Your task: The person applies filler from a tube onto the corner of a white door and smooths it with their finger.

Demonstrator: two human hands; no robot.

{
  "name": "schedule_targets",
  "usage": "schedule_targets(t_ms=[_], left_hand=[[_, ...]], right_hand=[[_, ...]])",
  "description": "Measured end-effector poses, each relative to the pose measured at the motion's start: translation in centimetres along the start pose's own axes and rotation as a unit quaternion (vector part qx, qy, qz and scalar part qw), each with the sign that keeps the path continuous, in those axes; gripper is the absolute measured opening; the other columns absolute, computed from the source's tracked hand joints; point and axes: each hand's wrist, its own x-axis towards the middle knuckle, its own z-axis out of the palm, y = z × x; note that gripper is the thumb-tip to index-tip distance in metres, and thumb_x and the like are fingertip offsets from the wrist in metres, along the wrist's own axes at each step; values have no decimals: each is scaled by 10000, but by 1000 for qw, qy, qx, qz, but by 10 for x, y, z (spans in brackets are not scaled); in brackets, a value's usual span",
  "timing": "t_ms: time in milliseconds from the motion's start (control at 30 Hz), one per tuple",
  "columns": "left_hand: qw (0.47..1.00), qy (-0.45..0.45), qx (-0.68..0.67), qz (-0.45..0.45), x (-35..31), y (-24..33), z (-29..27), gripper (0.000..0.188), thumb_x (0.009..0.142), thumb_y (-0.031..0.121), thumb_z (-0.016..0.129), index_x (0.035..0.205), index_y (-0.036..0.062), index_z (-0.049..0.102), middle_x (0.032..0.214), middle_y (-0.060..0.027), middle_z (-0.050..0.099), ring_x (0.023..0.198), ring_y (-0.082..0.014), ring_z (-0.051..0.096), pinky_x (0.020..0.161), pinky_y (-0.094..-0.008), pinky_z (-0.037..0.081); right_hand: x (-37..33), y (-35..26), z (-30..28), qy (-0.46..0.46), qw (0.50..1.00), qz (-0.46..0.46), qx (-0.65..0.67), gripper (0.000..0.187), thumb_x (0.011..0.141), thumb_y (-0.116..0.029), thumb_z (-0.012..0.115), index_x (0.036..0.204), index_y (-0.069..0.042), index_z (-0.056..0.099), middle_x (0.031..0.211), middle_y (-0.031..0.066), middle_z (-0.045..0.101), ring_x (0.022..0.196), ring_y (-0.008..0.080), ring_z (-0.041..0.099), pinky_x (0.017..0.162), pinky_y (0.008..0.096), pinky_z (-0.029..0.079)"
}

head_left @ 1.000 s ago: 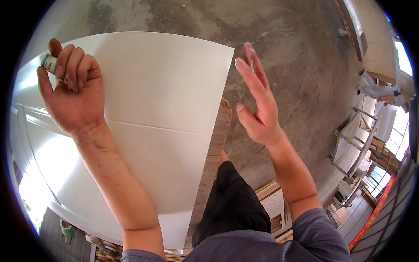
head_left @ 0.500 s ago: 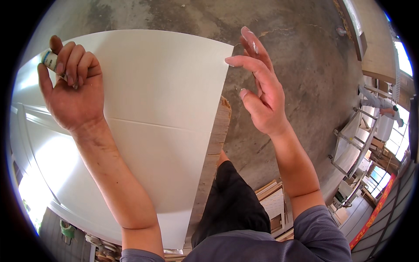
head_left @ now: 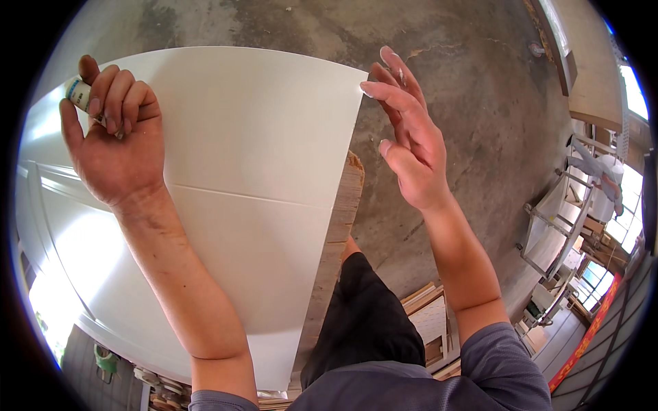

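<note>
A large glossy white panel [head_left: 253, 130] with grooved lines lies beneath my arms, resting on a worn wooden board [head_left: 336, 236]. Over its far left part, my left hand [head_left: 123, 137] is turned palm up, with curled fingers closed round a small white tube [head_left: 79, 94] bearing a printed label. My right hand [head_left: 415, 137] is beside the panel's far right corner. Its fingers are apart and half bent, with whitish smears on the tips. One fingertip meets the corner edge; whether it presses there I cannot tell.
Stained concrete floor [head_left: 473, 130] surrounds the panel. At the right stand a metal frame cart [head_left: 558, 219] and, behind it, a person [head_left: 596, 171]. Wooden boards [head_left: 425, 301] lie near my leg. A large brown board [head_left: 596, 82] is at the far right.
My right hand's fingers have shifted slightly near the panel corner. My left hand and the tube stay almost still. The distant person has changed posture.
</note>
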Motion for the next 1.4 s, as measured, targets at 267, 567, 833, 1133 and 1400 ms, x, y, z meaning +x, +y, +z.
schedule_targets(t_ms=[267, 567, 833, 1133, 1400], left_hand=[[1000, 5, 2, 3, -1, 0, 1, 377, 1055, 216, 558, 1307, -64, 559, 774, -21, 426, 601, -118, 355, 560, -286, 296], [1000, 6, 2, 2, 0, 0, 1, 379, 1040, 206, 582, 1300, -68, 560, 778, -24, 429, 599, -120, 355, 556, -284, 299], [1000, 8, 4, 2, -2, 1, 1, 383, 1036, 202, 584, 1303, -72, 559, 779, -23, 429, 602, -119, 357, 556, -285, 301], [1000, 4, 1, -4, -1, 1, 1, 378, 1038, 206, 584, 1304, -61, 560, 770, -21, 422, 599, -118, 355, 560, -285, 299], [1000, 1, -8, -8, 0, 0, 1, 372, 1033, 198, 587, 1297, -63, 558, 771, -21, 423, 601, -119, 358, 559, -286, 299]], right_hand=[[2, 3, -5, -23, 998, -36, -53, 697, 696, 85, 442, 1326, -57, 704, 1701, 219, 301, 1602, 390, 275, 1274, 557, 264], [7, 2, -6, -20, 999, -23, -14, 651, 700, 94, 432, 1261, -44, 733, 1705, 218, 303, 1616, 380, 243, 1283, 548, 252], [12, -3, 1, 5, 999, 13, 38, 657, 703, 82, 432, 1271, -44, 738, 1710, 215, 297, 1619, 386, 230, 1290, 554, 238], [-7, -2, -4, -37, 999, -17, 6, 669, 691, 54, 447, 1276, -68, 748, 1719, 224, 271, 1607, 412, 251, 1273, 570, 258], [-16, -1, -1, -89, 994, -67, -13, 700, 688, 49, 446, 1306, -101, 739, 1718, 249, 251, 1618, 442, 194, 1274, 579, 244]])
